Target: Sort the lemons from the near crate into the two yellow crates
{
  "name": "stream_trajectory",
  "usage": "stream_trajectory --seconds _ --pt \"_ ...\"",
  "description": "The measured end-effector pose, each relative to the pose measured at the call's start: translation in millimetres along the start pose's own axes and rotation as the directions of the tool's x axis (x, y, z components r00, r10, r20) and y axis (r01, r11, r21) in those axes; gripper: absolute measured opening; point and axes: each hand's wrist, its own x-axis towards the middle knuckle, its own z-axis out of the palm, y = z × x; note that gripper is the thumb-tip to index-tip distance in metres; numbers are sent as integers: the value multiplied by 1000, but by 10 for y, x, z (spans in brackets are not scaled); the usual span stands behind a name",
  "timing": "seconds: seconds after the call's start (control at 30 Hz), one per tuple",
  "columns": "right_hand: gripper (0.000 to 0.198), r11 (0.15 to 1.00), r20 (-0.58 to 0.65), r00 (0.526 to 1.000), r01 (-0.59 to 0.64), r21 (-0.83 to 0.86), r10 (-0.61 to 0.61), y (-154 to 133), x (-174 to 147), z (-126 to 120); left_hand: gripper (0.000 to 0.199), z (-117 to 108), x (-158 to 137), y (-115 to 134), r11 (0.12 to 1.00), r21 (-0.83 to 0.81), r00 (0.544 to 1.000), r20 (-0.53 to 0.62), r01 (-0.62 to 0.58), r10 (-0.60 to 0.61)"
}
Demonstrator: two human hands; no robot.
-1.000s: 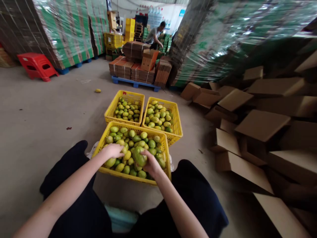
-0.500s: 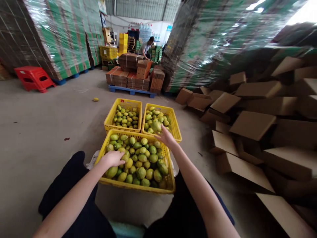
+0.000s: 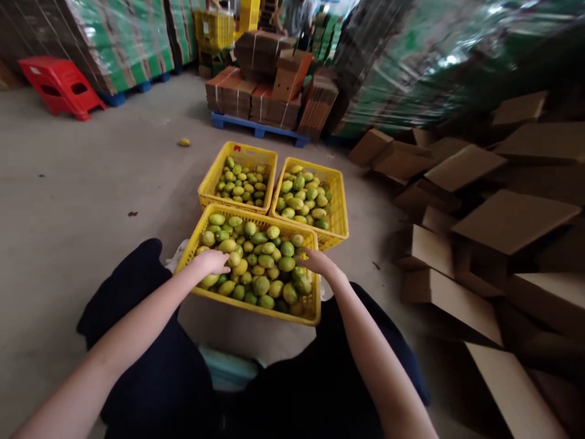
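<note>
A yellow plastic crate (image 3: 256, 311) full of green and yellow lemons (image 3: 261, 285) stands between my knees. Over its left side reaches my left hand (image 3: 212, 262), fingers stretched out against the lemons there and no fruit gripped in them. My right hand (image 3: 317, 261) is at the crate's right side, fingers apart and pointing left, close to the lemons; I see nothing held in it. Behind stand two more yellow crates of lemons, the back left crate (image 3: 208, 183) and the back right crate (image 3: 337, 201).
Opened cardboard boxes (image 3: 516, 219) are heaped on the right. Flattened cartons (image 3: 231, 85) lie on a blue pallet (image 3: 258, 127) ahead, a person (image 3: 297, 18) behind them. One lemon (image 3: 183, 142) lies on the floor; a red stool (image 3: 61, 88) stands far left.
My right hand has let go of a lemon at the back right crate and come back over the near crate. My left hand stays over the left-side lemons. The view has tipped downward.
</note>
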Motion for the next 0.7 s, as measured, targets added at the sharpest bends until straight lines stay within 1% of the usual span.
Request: stream_trajectory --seconds 0.1,0.2,0.33,0.47,0.53,0.6,0.67,0.7 --pt "44 997 103 994 30 -71 -22 -96 32 133 44 6 -14 9 1000 -12 1000 18 17 -17" --pt "43 990 139 990 35 -134 -16 -171 34 320 45 18 2 8 999 -13 997 54 52 -51" --pt "52 979 97 995 18 -201 1 -283 36 562 46 32 44 27 996 13 993 83 85 -85" --pt "60 970 37 999 -7 -242 16 -391 48 749 46 29 64 62 996 14 991 98 90 -91" --pt "60 967 18 1000 -8 -253 13 -413 54 787 47 19 62 65 996 16 992 97 85 -86" --pt "57 965 7 1000 1 -260 0 -418 62 756 46 5 56 51 997 19 994 83 69 -70" --pt "56 969 -7 1000 -12 -246 11 -430 62 644 42 -11 57 29 999 14 998 43 50 -51" --pt "57 978 -21 999 -31 -209 27 -447 54 560 39 -20 64 22 999 -9 999 -9 45 -45"
